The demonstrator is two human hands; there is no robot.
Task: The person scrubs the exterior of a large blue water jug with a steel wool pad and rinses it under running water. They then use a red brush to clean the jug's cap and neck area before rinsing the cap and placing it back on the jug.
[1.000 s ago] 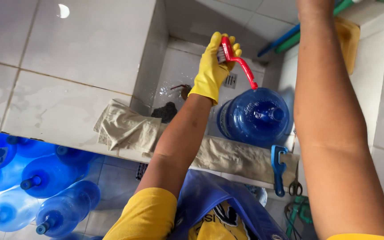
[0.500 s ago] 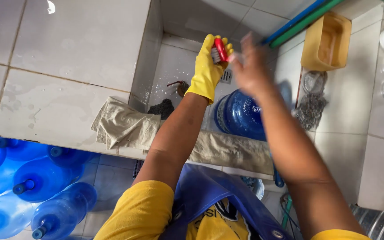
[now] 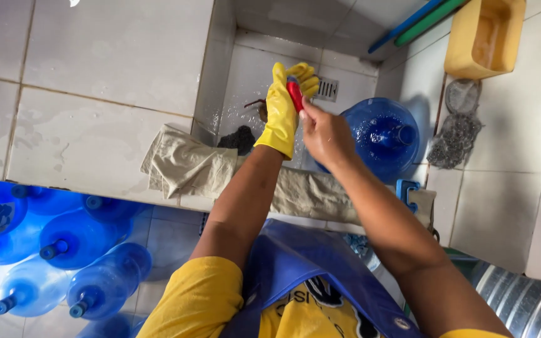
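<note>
Left hand [image 3: 286,106], in a yellow rubber glove, is raised over the tiled wash basin [image 3: 252,69], fingers curled around a red-handled brush [image 3: 295,94] and closed on it. Right hand [image 3: 324,134], bare, sits just at 4 o'clock of the glove; its fingertips pinch the lower end of the red handle, touching both brush and glove. Brush head is hidden inside the grip.

Blue water jug [image 3: 380,141] stands upright in the basin at 3 o'clock of the hands, wet, neck up. Floor drain [image 3: 328,89] lies just beside the glove at 2 o'clock. Beige cloth [image 3: 189,166] drapes over the basin edge at 7 o'clock. Yellow tub [image 3: 484,37] sits on the ledge at 2 o'clock, steel scourers [image 3: 457,134] below it. More blue jugs [image 3: 64,241] lie on the floor at 8 o'clock.
</note>
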